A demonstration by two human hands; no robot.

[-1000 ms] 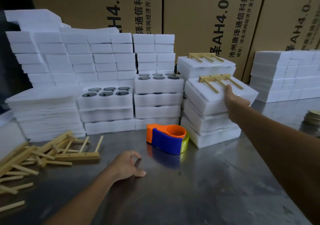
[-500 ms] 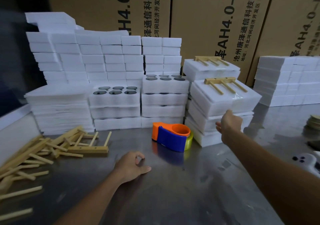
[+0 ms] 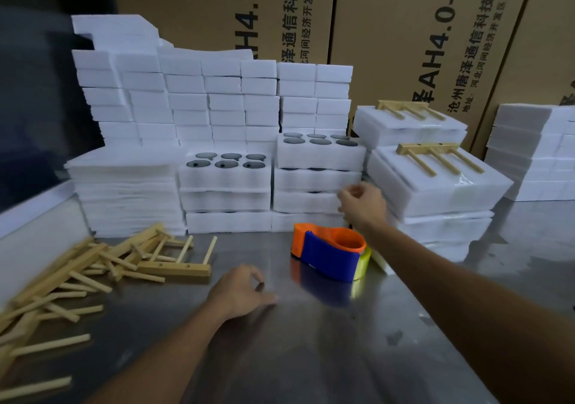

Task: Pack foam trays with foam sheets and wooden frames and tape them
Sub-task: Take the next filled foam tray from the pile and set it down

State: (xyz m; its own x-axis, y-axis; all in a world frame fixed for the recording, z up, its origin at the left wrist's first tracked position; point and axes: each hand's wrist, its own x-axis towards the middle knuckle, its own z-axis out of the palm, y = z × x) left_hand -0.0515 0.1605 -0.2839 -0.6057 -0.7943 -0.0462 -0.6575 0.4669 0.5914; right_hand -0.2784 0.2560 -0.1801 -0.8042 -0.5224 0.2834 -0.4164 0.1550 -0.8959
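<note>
My right hand point(image 3: 362, 206) hangs in the air with loosely curled fingers and holds nothing, in front of the middle stack of foam trays point(image 3: 320, 157) with round dark inserts. Just below it stands the orange and blue tape dispenser point(image 3: 331, 252). My left hand point(image 3: 241, 291) rests on the steel table point(image 3: 311, 357), fingers loosely curled and holding nothing. A second tray stack point(image 3: 225, 173) stands to the left. To the right, packed trays point(image 3: 435, 185) carry a wooden frame point(image 3: 435, 157) on top. A pile of thin foam sheets point(image 3: 124, 185) sits at the left.
Loose wooden frames and sticks point(image 3: 102, 266) lie scattered on the table's left side. White foam blocks point(image 3: 186, 98) are stacked high behind the trays, more foam point(image 3: 535, 151) at the far right. Tall cardboard boxes point(image 3: 404, 30) line the back.
My right hand left the top of the packed tray stack, dropped and swung left to the middle tray stack above the tape dispenser. The left hand stayed on the table.
</note>
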